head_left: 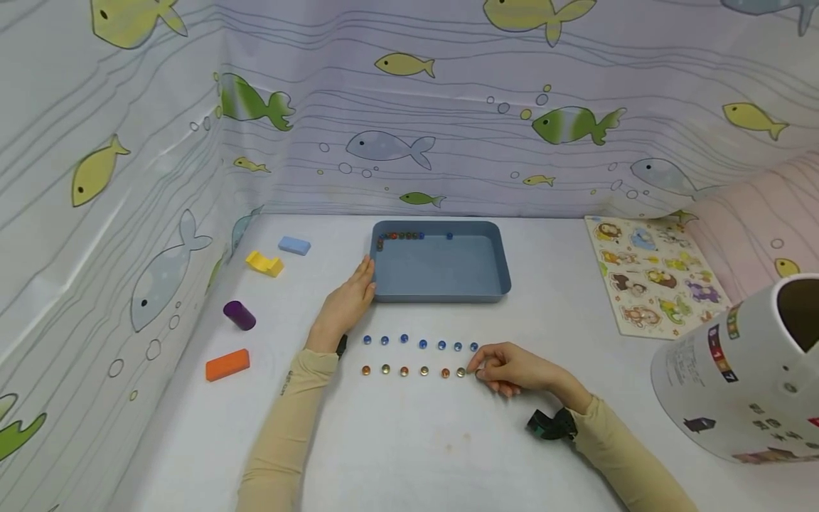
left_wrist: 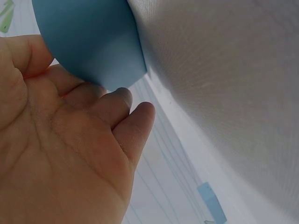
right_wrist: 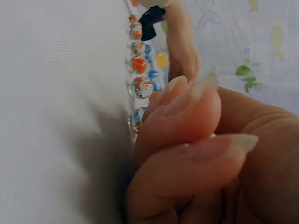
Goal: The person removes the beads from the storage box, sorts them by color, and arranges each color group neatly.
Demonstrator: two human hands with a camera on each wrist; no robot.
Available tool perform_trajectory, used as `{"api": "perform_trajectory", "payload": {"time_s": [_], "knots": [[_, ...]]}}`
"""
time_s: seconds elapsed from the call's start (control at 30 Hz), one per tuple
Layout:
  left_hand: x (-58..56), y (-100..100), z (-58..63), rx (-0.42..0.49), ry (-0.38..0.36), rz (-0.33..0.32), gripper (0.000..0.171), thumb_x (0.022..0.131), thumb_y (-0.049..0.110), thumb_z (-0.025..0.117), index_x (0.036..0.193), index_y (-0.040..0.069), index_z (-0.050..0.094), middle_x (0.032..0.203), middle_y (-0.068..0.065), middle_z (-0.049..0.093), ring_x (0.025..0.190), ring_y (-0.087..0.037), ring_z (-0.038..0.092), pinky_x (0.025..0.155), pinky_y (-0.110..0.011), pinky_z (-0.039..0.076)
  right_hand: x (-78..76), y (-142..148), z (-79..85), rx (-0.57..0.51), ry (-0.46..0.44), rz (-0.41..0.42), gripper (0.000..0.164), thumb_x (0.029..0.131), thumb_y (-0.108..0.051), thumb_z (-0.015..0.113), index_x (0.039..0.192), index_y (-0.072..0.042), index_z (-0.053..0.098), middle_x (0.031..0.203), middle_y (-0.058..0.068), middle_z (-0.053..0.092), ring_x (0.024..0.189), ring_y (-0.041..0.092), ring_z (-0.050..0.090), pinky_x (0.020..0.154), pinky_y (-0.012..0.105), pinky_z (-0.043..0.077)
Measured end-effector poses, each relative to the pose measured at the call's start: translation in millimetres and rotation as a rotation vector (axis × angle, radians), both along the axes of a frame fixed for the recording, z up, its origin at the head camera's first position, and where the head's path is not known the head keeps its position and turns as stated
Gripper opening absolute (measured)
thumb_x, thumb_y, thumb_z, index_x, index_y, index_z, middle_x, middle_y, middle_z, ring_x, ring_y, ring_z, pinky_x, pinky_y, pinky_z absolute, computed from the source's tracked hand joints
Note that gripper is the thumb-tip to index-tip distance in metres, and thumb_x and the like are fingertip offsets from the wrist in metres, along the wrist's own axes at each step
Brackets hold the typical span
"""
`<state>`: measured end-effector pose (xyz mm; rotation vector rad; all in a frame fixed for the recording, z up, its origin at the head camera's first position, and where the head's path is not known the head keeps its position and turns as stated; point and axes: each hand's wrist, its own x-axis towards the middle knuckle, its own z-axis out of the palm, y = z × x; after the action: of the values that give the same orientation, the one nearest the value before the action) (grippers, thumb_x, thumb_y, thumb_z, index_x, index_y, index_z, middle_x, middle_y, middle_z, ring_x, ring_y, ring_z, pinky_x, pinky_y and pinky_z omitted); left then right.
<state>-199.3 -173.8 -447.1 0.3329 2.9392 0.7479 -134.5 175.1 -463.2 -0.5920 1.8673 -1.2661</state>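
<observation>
On the white table lie two rows of glass marbles: a far row of blue marbles [head_left: 423, 344] and a near row of orange and greenish clear marbles [head_left: 424, 370]. My right hand [head_left: 515, 368] is at the right end of the near row, with thumb and fingertips pinched together low over the table around a mostly hidden marble. In the right wrist view, curled fingers [right_wrist: 187, 163] cover most of it. My left hand [head_left: 348, 302] rests against the left side of a blue-grey tray [head_left: 441, 299], fingers extended along its wall. Several marbles [head_left: 402, 235] sit along the tray's far edge.
At the left lie a blue block [head_left: 294, 245], a yellow curved block [head_left: 264, 264], a purple cylinder [head_left: 239, 315] and an orange block [head_left: 227, 365]. A sticker board [head_left: 659, 284] lies at the back right, with a large white cylinder [head_left: 723, 384] in front of it.
</observation>
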Motion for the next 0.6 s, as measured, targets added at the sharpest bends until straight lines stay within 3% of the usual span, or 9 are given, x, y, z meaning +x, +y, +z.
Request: {"api": "perform_trajectory", "payload": {"time_s": [0.27, 0.43, 0.6], "knots": [[0.3, 0.4, 1.2, -0.002, 0.008, 0.004, 0.055, 0.106, 0.027, 0.034, 0.154, 0.004, 0.019, 0.163, -0.008, 0.011, 0.149, -0.026, 0.021, 0.120, -0.045, 0.026, -17.9, 8.3, 27.4, -0.035, 0.010, -0.021, 0.028, 0.100, -0.010, 0.047, 0.119, 0.008, 0.056, 0.066, -0.001, 0.054, 0.048, 0.005, 0.047, 0.043, 0.021, 0.040], [0.9, 0.4, 0.8, -0.004, 0.006, -0.001, 0.055, 0.106, 0.027, 0.033, 0.154, 0.004, 0.018, 0.163, -0.008, 0.010, 0.149, -0.026, 0.020, 0.120, -0.046, 0.026, -42.6, 13.4, 47.7, -0.088, 0.061, -0.055, 0.038, 0.104, -0.018, 0.044, 0.125, 0.012, 0.050, 0.075, 0.003, 0.057, 0.057, 0.009, 0.051, 0.051, 0.029, 0.047], [1.5, 0.6, 0.5, -0.002, 0.011, 0.001, 0.055, 0.106, 0.025, 0.034, 0.154, 0.004, 0.019, 0.163, -0.010, 0.011, 0.149, -0.028, 0.020, 0.120, -0.046, 0.026, -74.0, 10.7, 60.1, -0.052, 0.113, -0.091, 0.042, 0.103, -0.021, 0.046, 0.128, 0.013, 0.050, 0.080, 0.003, 0.059, 0.066, 0.013, 0.055, 0.061, 0.032, 0.053]]}}
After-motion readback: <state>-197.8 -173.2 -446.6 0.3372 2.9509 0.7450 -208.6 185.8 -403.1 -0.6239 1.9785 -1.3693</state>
